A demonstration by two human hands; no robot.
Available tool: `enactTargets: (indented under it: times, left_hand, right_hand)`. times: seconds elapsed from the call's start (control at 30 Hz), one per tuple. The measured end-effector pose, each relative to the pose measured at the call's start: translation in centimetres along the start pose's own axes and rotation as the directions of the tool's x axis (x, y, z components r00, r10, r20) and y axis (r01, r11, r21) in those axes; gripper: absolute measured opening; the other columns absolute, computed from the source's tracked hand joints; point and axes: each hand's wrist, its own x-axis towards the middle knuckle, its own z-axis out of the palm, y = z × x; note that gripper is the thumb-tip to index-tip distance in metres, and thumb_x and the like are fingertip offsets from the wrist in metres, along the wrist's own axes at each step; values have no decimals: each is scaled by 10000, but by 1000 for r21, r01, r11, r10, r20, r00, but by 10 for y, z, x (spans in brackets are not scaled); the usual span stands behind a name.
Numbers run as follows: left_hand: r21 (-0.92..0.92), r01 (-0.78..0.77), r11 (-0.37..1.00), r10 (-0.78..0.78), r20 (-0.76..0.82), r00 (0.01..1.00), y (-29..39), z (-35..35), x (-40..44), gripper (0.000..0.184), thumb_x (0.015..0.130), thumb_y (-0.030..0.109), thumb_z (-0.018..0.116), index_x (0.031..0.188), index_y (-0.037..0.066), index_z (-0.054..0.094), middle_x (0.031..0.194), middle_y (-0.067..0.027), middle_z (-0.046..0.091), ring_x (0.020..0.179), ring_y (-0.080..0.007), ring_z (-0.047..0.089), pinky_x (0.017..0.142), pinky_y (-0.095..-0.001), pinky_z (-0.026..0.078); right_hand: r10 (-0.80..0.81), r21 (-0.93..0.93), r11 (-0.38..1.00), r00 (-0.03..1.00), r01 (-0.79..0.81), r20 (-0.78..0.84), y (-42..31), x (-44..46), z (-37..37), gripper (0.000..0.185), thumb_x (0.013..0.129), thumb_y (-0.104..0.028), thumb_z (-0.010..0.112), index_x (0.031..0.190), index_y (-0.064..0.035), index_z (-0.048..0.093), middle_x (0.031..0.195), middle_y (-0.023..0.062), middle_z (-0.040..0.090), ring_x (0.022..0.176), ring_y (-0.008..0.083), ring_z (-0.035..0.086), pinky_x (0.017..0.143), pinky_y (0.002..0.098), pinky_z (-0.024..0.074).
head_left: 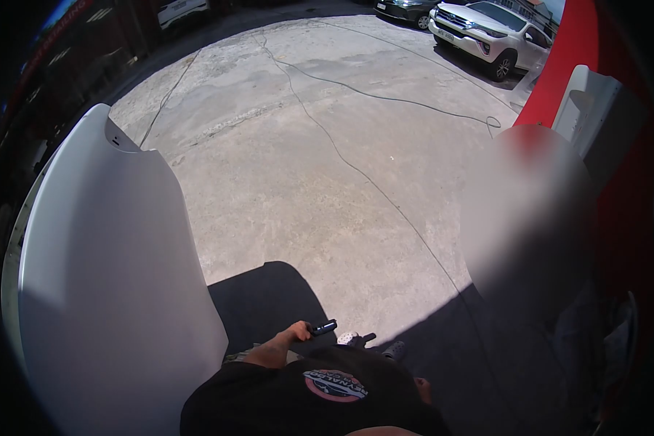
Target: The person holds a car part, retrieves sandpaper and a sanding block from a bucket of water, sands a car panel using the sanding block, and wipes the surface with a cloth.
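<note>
My left hand (298, 332) is closed around a black cylindrical handheld tool (324, 328), held out in front of my black shirt (283, 385). The tool's exact kind does not show. To the left of that arm stands a large, curved white car body panel (116, 247), apart from the hand. My right hand (423, 390) shows only as a bit of skin beside the shirt, low in the shade. Its fingers are hidden. Below me a pale clog with holes (349, 338) and a greyer clog (394, 350) stick out past the shirt.
Sunlit concrete ground (305, 189) stretches ahead, with a long thin cable (374, 185) across it. A white SUV (479, 33) and a dark car (407, 11) stand at the far right. Another white panel (588, 109) leans near a red surface (575, 43). A blurred patch covers the right.
</note>
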Motion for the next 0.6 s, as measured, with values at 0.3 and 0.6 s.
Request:
enactTargets:
  times: [0.3,0.6]
  left_hand:
    - [-22,1,1000,1,79,997,2,4,0,552,683,214,743,1208,63,663,1115,-170,699,1037,-292,668,913,-399,522]
    - [106,-93,990,79,129,988,3,1,1,452,719,187,655,1156,80,701,1017,-172,716,916,-287,698,816,-389,554]
  right_hand:
    - [18,71,997,1000,-20,25,-15,-10,-2,340,868,-268,659,1002,45,653,773,72,664,574,139,591,515,298,472]
    - [20,25,999,1000,-20,-1,-7,-12,-4,315,865,-263,671,968,34,659,771,73,667,590,139,601,521,300,481]
